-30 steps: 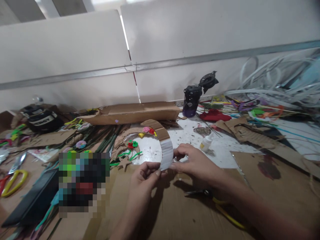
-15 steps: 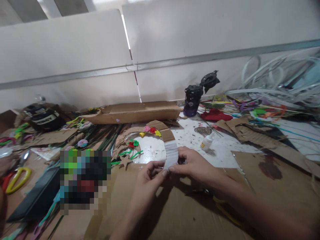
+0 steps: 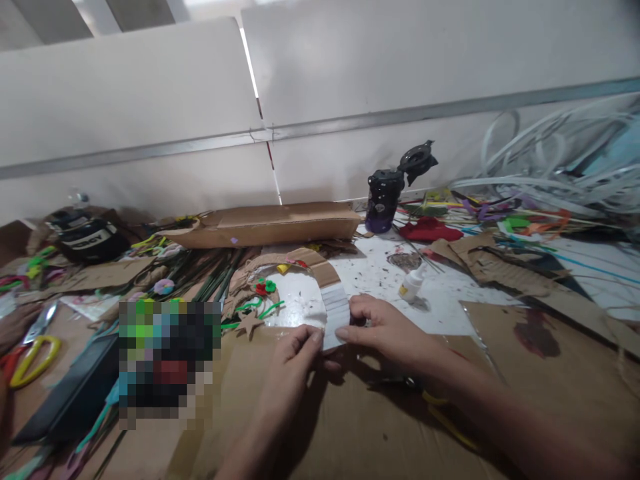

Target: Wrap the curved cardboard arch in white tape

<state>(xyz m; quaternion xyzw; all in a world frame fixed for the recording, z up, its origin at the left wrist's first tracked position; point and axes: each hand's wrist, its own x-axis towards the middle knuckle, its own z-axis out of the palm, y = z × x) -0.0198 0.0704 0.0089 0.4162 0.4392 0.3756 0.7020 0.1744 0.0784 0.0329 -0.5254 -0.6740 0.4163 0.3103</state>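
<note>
Between my hands is a curved strip of corrugated cardboard, white and ridged at its lower end and brown at its top. My left hand pinches the lower left corner of the white end. At its right edge, my right hand grips with the thumb on top and fingers behind. The strip forms one side of a cardboard ring wrapped in brown paper. On the ring are a red-and-green flower pair, a yellow piece and a cardboard star.
Scissors with yellow handles lie partly under my right forearm. A small white glue bottle stands beyond that hand. Another person's hand is at the far left by yellow-and-red scissors. A dark tumbler stands behind.
The strip's brown top has shifted left and lower, covering most of the pink, red and yellow flowers. My left hand has moved slightly left, away from my right hand.
</note>
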